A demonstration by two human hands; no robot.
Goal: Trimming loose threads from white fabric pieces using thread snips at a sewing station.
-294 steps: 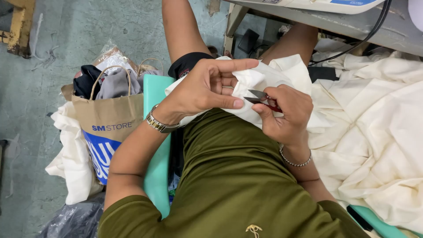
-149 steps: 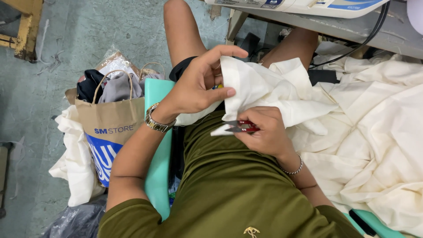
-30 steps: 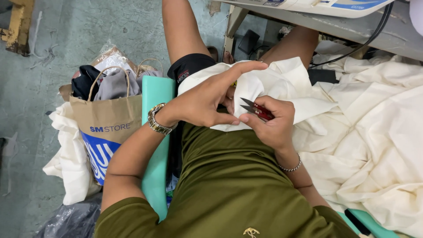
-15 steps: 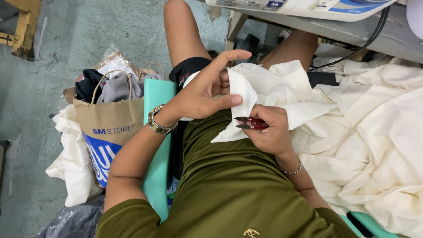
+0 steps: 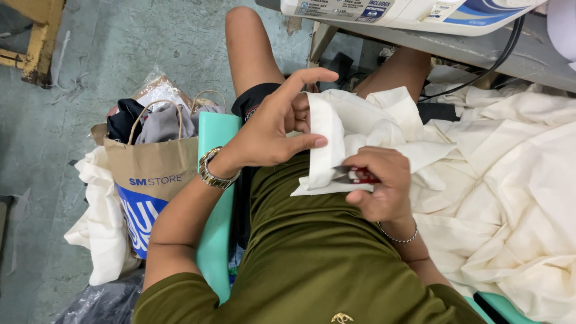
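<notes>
A: Where is the cream fabric piece (image 5: 327,141) relative to each hand?

B: It lies over the lap, between the two hands. The left hand (image 5: 270,129) has it by the upper left edge: thumb in front, fingers (image 5: 303,78) curled around behind, so they are clamped on the cloth. The folded strip hangs down from that grip.

A: Long axis?

B: Near vertical in the head view, tilted slightly, running from the left thumb down to a free lower corner over the olive shirt (image 5: 312,258).

A: And the right hand (image 5: 381,186)?

B: Just right of the strip's lower end, touching it. Its fingers are closed around a small red-handled thread snipper (image 5: 354,175), whose metal tip points left at the strip's right edge. I cannot tell whether the blades are apart or together.

A: Which hand is nearer the lower edge?

B: The right one. The left is up at the top.

A: Surroundings?

B: More cream cloth (image 5: 516,180) is heaped to the right. A brown paper bag (image 5: 153,174) stuffed with clothing stands on the floor (image 5: 90,72) to the left.
</notes>
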